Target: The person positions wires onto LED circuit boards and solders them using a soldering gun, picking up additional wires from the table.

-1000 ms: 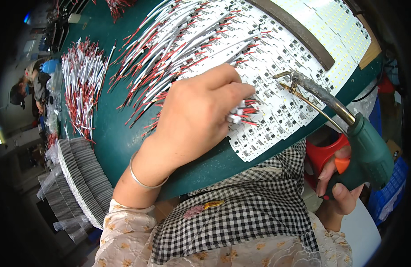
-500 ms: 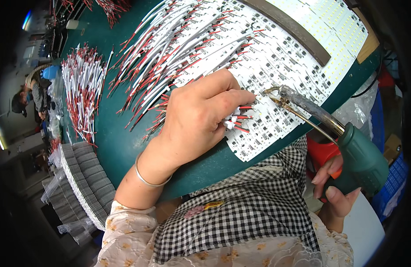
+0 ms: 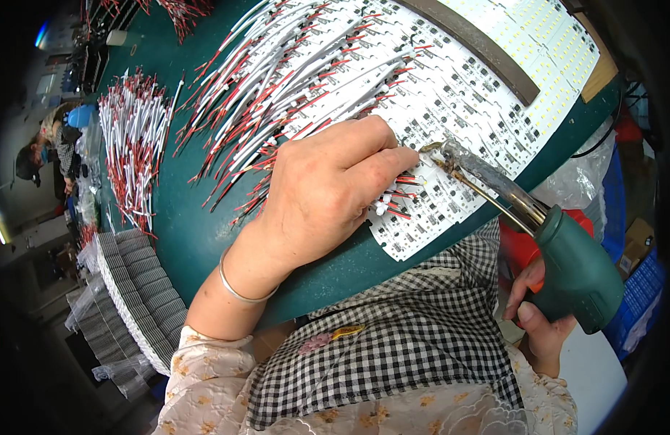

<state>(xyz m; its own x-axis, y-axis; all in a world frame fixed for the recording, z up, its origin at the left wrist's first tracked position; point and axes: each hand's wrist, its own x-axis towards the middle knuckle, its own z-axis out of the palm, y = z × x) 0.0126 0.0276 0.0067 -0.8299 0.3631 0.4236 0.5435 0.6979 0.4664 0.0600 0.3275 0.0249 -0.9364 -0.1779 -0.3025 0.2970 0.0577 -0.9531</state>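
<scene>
A green soldering gun (image 3: pixel 580 268) with a long metal barrel is in my right hand (image 3: pixel 541 319), whose fingers wrap its handle. Its tip and the thin solder feed tube reach the white circuit board panel (image 3: pixel 429 217), close to my left fingertips. My left hand (image 3: pixel 327 188) rests over the panel's near left part, thumb and fingers pinched together. Red, black and white wires (image 3: pixel 396 203) stick out beneath its fingers; the pinched ends are hidden. Many white-sleeved wires (image 3: pixel 277 94) lie across the panel's left side, their red and black ends fanning over the table.
On the green table (image 3: pixel 204 239), a bundle of red and white wires (image 3: pixel 135 145) lies at left. A dark bar (image 3: pixel 487 51) crosses the panel, beside boards with yellow dots (image 3: pixel 559 58). A grey striped cushion (image 3: pixel 139 290) adjoins the table. Another person (image 3: pixel 48 152) is far left.
The soldering gun and my right hand have shifted slightly left and down, bringing the tip nearer my left fingertips. My left hand has barely moved.
</scene>
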